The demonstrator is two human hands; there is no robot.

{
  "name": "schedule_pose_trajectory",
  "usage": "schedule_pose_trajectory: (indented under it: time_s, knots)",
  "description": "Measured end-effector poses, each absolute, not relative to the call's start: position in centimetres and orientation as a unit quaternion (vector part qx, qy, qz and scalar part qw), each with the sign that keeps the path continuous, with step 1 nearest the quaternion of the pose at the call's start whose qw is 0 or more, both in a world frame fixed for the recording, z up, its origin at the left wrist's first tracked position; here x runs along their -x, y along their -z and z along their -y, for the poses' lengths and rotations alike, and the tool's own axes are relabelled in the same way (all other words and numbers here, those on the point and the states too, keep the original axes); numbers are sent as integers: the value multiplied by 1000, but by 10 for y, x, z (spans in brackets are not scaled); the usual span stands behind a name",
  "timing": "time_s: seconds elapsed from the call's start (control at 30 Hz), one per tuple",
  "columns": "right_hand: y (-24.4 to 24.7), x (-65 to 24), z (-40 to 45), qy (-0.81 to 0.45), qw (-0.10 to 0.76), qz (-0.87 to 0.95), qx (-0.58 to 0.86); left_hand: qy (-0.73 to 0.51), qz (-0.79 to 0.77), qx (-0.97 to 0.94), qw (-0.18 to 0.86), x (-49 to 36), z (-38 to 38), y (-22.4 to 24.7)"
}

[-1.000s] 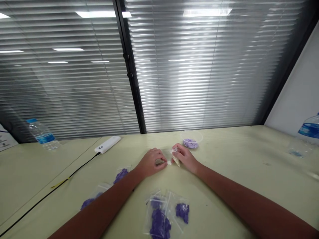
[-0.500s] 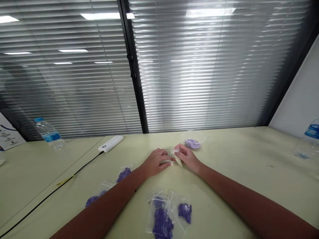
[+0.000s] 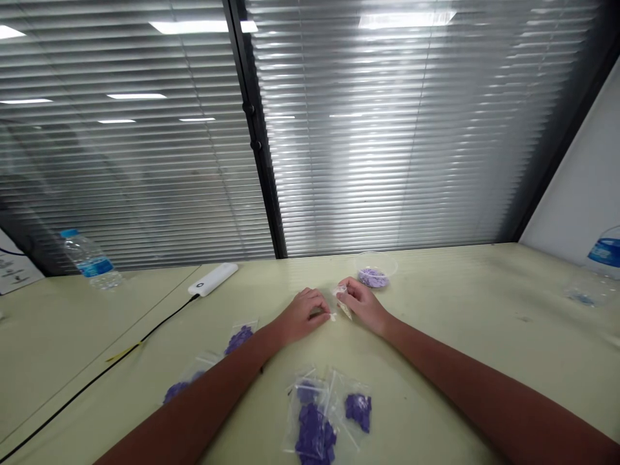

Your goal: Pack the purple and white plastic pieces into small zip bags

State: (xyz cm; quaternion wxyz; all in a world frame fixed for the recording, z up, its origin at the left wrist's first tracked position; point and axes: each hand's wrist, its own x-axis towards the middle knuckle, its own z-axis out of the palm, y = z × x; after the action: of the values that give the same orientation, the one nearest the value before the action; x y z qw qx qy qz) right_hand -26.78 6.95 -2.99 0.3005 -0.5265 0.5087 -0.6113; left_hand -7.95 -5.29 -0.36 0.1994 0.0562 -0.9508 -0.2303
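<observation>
Near the table's middle, my right hand (image 3: 364,306) pinches a small clear bag (image 3: 345,306) with pale bits inside. Just left of it, my left hand (image 3: 304,315) is closed, its fingertips together at a few small white pieces (image 3: 332,317) on the table; whether it grips one is too small to tell. Behind my right hand sits a round clear tub (image 3: 374,278) of light purple pieces. Closer to me lie clear bags of dark purple pieces (image 3: 314,429), and another such bag (image 3: 239,338) is beside my left forearm.
A white power bank (image 3: 213,279) with a black cable (image 3: 113,365) lies on the left of the table (image 3: 436,336). Water bottles stand at the far left (image 3: 94,261) and far right (image 3: 598,271). Window blinds rise behind the table's back edge.
My left hand's fingers have drawn in and back slightly from the bag, so a gap shows between the hands. My right hand still holds the bag. The view has shifted slightly.
</observation>
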Motion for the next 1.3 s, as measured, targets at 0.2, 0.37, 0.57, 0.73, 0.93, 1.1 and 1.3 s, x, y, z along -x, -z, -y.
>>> schedule_pose_trajectory:
  time_s: [0.2, 0.37, 0.57, 0.73, 0.93, 1.1, 1.3]
  knots:
    - [26, 261, -73, 544, 188, -584, 573, 395, 852, -200, 280, 84, 54, -1]
    - [21, 256, -77, 504, 139, -583, 622, 375, 852, -173, 322, 86, 45, -5]
    - [20, 255, -78, 510, 132, -584, 618, 378, 850, -171, 325, 85, 47, 0]
    - [20, 258, -77, 528, 168, -585, 593, 375, 847, -220, 306, 83, 57, 7]
    - [21, 261, -77, 530, 241, -569, 581, 173, 926, -184, 280, 83, 63, 14]
    - [18, 257, -79, 505, 234, -564, 610, 149, 941, -151, 263, 82, 63, 15]
    - [20, 259, -77, 533, 269, -556, 578, 141, 953, -99, 251, 79, 56, 10]
